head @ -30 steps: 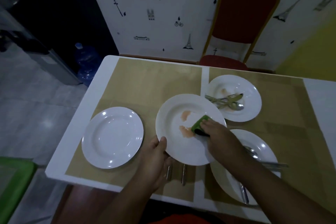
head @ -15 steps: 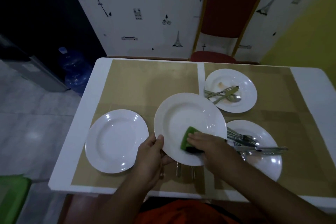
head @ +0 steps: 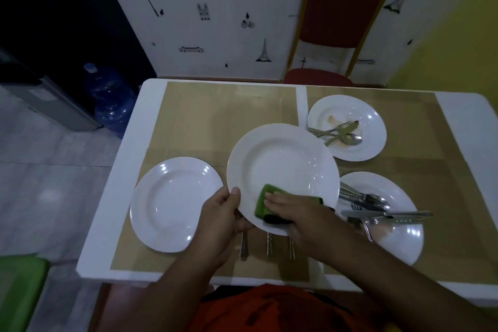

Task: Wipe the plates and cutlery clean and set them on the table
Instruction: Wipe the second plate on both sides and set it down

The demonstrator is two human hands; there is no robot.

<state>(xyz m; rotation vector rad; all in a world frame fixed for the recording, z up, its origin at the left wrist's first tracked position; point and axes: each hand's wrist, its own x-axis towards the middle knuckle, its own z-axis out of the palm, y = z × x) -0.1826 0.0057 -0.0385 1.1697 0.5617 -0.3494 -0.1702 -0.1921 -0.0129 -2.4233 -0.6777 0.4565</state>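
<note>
Since a second ago the orange smears have gone from the held plate, and the green sponge has slid from its middle down to the near rim. The right hand lies flat on that sponge, fingers pressed together over it, pushing it against the plate's lower edge. The left hand pinches the plate's left rim, thumb on top and fingers underneath, holding it tilted just above the tabletop.

Three cutlery handles poke out from under the plate's near edge, pointing toward the person. Left of the grip a clean plate lies flat. Right of it, a near plate carries a heap of cutlery, long axes running left to right, handles to the right. Farther back, a stained plate holds a fork and spoon.

The held plate looks wiped, so setting it down probably comes next; the dirty cutlery lies nearest the right hand.
</note>
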